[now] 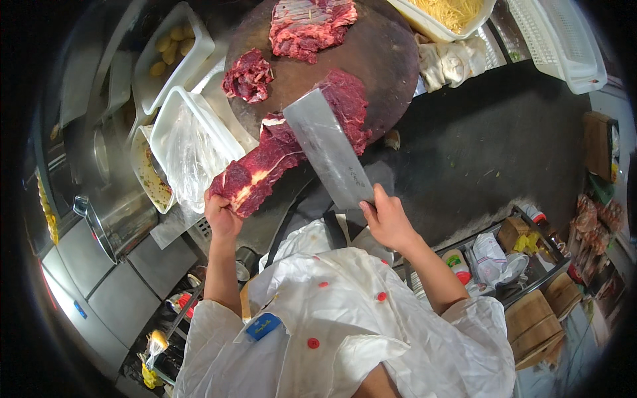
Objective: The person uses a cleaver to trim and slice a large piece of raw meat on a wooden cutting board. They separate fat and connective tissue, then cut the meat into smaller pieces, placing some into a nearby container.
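Note:
My left hand (pixel 222 215) grips the near end of a long slab of raw red meat (pixel 268 166), which stretches over the near edge of a round chopping board (pixel 303 82). The slab's far part lies on the board, partly hidden by the blade. In my right hand (pixel 388 219) is a broad Chinese cleaver (pixel 328 149), its wide steel blade slanting across the meat. A small ragged piece of meat (pixel 248 75) rests at the board's left side. Farther back on the board lies a larger piece of meat (pixel 313 30) with pale membrane on top.
Left of the board stand a white tub with a clear plastic bag (pixel 176 94) and a tub of peeled potatoes (pixel 209 37). At the back right are a tub of yellow shreds (pixel 433 32), a crumpled cloth (pixel 453 62) and a white basket (pixel 552 45). A shelf with packages (pixel 537 281) is at right.

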A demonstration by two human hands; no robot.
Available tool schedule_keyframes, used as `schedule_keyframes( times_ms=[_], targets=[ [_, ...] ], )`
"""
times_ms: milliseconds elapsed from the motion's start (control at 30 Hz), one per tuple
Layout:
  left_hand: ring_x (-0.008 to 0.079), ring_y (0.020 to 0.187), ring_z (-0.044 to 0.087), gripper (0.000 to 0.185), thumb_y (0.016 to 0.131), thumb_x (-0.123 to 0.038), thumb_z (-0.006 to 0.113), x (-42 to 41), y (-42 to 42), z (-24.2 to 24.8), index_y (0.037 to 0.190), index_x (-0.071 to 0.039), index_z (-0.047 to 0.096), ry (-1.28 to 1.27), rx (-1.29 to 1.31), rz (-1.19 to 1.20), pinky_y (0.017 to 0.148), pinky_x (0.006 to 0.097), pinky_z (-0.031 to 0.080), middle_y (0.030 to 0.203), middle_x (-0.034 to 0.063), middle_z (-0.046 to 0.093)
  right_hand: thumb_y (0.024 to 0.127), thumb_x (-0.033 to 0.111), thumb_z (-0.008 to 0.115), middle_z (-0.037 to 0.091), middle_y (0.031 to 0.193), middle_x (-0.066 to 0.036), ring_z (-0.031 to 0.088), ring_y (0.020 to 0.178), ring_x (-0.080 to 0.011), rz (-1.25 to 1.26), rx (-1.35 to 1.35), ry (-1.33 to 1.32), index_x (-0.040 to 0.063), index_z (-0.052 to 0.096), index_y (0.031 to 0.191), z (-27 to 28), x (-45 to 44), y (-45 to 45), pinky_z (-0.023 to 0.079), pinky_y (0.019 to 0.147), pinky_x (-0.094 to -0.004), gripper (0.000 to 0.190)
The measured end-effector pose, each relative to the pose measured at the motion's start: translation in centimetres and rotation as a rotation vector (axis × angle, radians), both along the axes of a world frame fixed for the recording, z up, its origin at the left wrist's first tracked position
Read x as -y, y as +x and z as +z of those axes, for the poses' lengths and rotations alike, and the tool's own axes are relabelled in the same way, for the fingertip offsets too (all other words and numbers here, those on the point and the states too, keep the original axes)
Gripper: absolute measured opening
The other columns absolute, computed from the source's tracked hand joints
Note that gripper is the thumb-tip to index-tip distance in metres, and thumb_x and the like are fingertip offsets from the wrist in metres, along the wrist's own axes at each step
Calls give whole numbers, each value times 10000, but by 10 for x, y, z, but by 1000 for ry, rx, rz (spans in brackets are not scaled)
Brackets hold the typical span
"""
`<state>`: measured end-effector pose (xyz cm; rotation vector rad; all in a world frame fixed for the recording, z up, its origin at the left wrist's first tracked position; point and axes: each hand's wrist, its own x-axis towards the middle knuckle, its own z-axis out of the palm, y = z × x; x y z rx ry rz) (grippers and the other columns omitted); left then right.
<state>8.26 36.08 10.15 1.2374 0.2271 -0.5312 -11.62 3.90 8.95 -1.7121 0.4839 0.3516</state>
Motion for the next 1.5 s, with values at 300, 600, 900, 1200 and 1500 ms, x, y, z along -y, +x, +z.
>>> schedule_keyframes(
  times_ms=[300, 600, 900, 1200, 1500],
  targets=[
    [361, 1126, 684, 627, 707, -46, 472, -1, -2, -8, 1298, 135, 581, 42, -22, 56, 1065, 475, 523, 1229, 242, 683, 1009, 125, 598, 630, 798, -359, 608, 803, -581, 45, -16, -70, -37, 422, 1027, -7, -51, 5, 461, 677, -621, 241],
    [142, 596, 574, 149, 719, 38, 508, 60, -3, 39, 785, 49, 641, 213, 400, -647, 545, 290, 453, 731, 83, 638, 967, 15, 607, 609, 707, -310, 622, 702, -531, 14, 159, -181, -62, 440, 1019, -35, -74, 55, 445, 586, -562, 191],
    [130, 579, 547, 102, 719, 62, 498, 44, -15, 30, 750, 44, 594, -4, 384, -421, 517, 284, 417, 727, 79, 609, 961, 12, 609, 656, 828, -326, 655, 819, -530, 85, 46, -253, -66, 473, 1086, -27, -75, 29, 502, 618, -510, 200],
    [439, 642, 523, 164, 722, -56, 629, 49, -10, 13, 702, 40, 498, 149, 752, -639, 579, 474, 427, 697, 212, 521, 954, -8, 600, 691, 866, -303, 673, 842, -529, 203, 205, -305, -74, 453, 1150, -46, -80, 83, 539, 637, -494, 253],
    [451, 699, 571, 176, 702, -82, 616, 46, -15, -3, 686, 58, 511, 192, 766, -598, 634, 505, 444, 706, 233, 533, 1091, 535, 423, 696, 1203, -142, 708, 1039, -224, -234, 113, 228, -51, 600, 1297, -99, -98, 112, 574, 930, -392, 646]
  ],
)
